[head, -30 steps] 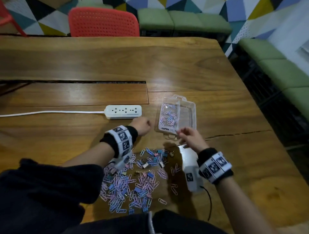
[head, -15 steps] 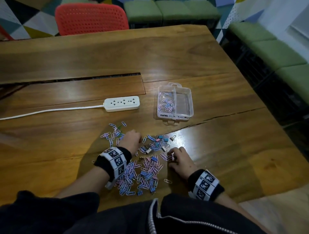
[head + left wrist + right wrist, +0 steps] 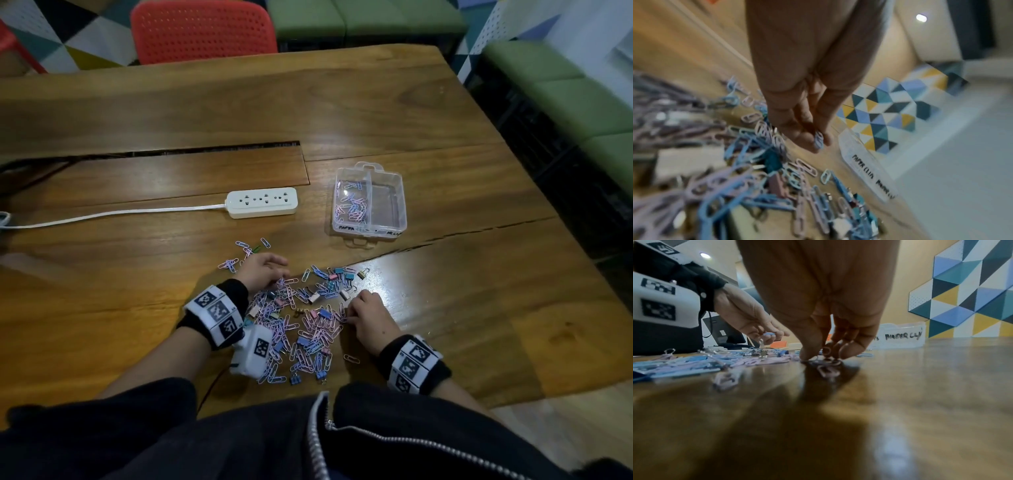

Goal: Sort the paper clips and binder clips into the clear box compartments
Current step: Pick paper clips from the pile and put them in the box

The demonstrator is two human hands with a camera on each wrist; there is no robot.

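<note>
Early on: box [image 3: 370, 226] at 1 o'clock has paper clips only, pile [image 3: 301, 322] remains; left hand [image 3: 262, 274] pinches a blue clip [image 3: 818, 141], right hand [image 3: 368, 317] pinches pink ones.

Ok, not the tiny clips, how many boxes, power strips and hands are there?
clear box: 1
power strip: 1
hands: 2 (left hand, right hand)
Total: 4

Down from beside the clear box [image 3: 369, 202] a second ago, onto the clip pile [image 3: 301, 318] at lower centre: left hand [image 3: 262, 274] now pinching a blue paper clip [image 3: 818, 141], right hand [image 3: 368, 317] fingertips [image 3: 807, 355] on pink clips [image 3: 828, 369].
</note>
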